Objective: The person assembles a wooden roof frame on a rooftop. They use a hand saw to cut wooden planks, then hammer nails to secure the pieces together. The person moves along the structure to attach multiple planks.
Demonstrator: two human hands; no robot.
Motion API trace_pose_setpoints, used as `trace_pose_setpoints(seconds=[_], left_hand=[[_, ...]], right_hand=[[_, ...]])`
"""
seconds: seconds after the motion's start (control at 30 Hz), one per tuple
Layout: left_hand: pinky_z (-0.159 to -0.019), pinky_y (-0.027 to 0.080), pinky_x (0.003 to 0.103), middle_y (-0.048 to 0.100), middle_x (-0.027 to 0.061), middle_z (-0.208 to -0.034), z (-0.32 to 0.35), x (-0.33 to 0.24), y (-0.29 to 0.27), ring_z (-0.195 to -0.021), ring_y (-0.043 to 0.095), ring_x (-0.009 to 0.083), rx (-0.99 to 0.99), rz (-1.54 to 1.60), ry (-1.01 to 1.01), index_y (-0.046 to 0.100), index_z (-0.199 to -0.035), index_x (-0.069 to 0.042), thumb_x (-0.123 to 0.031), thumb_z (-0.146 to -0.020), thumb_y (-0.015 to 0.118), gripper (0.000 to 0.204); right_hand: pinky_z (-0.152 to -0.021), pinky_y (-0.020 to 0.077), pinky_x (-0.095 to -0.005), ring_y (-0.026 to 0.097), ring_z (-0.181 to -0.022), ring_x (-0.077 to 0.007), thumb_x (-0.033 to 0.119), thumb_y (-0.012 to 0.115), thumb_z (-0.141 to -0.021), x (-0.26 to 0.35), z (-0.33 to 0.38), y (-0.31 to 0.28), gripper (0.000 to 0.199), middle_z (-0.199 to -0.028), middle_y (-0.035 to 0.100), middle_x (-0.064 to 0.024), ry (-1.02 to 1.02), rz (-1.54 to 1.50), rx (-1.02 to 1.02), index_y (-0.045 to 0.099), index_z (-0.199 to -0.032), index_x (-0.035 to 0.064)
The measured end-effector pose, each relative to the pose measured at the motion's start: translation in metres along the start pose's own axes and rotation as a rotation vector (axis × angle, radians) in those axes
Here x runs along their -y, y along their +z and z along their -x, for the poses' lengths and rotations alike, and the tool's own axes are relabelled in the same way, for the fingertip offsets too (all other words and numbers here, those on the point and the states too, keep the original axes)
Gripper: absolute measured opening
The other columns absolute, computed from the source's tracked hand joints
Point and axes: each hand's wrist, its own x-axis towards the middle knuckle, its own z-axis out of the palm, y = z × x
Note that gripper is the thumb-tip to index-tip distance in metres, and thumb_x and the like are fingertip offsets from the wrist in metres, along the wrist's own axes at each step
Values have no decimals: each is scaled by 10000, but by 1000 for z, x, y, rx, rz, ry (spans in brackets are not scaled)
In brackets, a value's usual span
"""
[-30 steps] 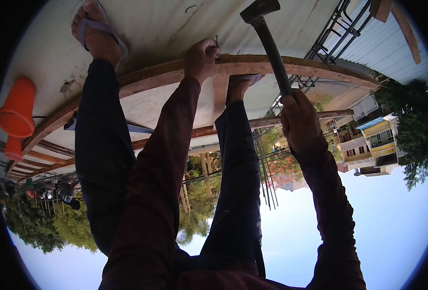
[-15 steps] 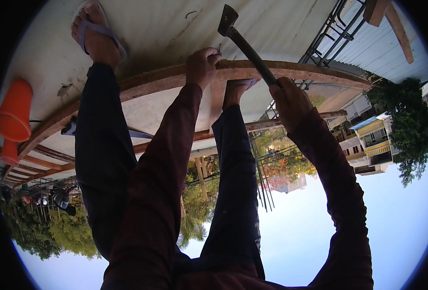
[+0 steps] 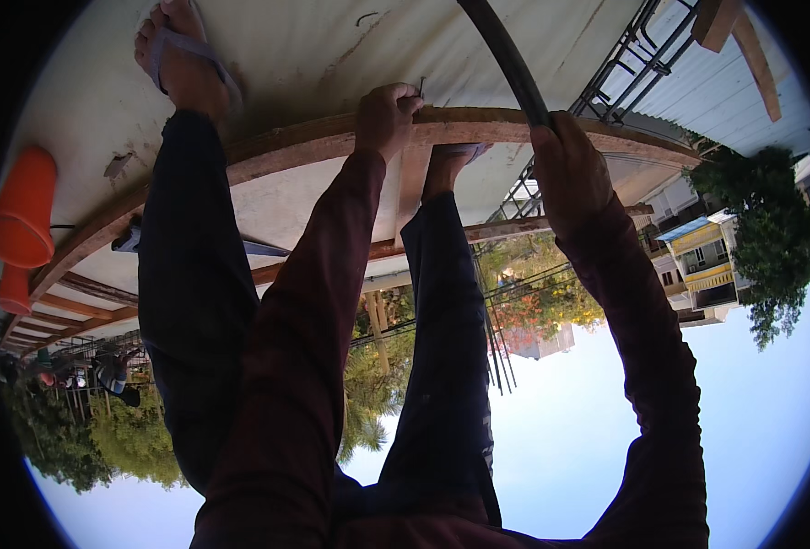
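Observation:
My left hand [image 3: 385, 114] pinches a thin nail [image 3: 421, 87] upright against a long, curved-looking wooden beam [image 3: 286, 146]. My right hand [image 3: 565, 165] is closed around the dark handle of a hammer [image 3: 507, 57], just right of the nail. The handle slants up and left, and its head is cut off by the picture's top edge. Both arms wear dark red sleeves. My legs in dark trousers reach toward the beam, with one sandalled foot [image 3: 181, 50] on the pale concrete surface [image 3: 313, 46] and the other foot [image 3: 446, 165] by the beam.
An orange plastic container [image 3: 22, 206] stands at the far left. A metal ladder-like frame [image 3: 625, 46] and wooden planks [image 3: 744, 37] lie at the top right. Beyond the beam's edge are trees, wires, houses and open sky.
The hammer swung from upright at the right down toward the nail, then lifted away; its head has now left the picture at the top. My left hand stays at the nail.

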Motion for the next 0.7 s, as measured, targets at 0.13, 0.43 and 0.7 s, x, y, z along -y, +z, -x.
trace_pose_setpoints(seconds=[0.13, 0.43, 0.7], left_hand=[[-769, 528, 346, 732, 128, -848, -2, -1, -1, -790, 705, 229, -6, 35, -17, 721, -943, -1, -163, -874, 673, 182], [-767, 516, 440, 723, 134, -869, 2, 17, -45, -823, 693, 301, -201, -524, 45, 731, -891, -66, -359, -913, 602, 321], [-909, 405, 504, 705, 134, -831, 17, 49, -62, -896, 646, 323, -328, -808, 3, 740, -831, -81, -471, -955, 484, 483]], right_hand=[[-536, 446, -467, 597, -759, -372, 183, 488, -1006, 7, 3, 12, 137, -805, 542, -203, 313, -137, -27, 472, -1018, 48], [-607, 485, -477, 581, -671, -439, 256, 468, -1021, 22, -20, -25, 237, -771, 568, -196, 277, -235, -129, 484, -966, 25], [-559, 488, -427, 565, -700, -337, 47, 544, -937, -29, -8, 7, 84, -900, 519, -161, -11, 44, 230, 489, -984, 5]])
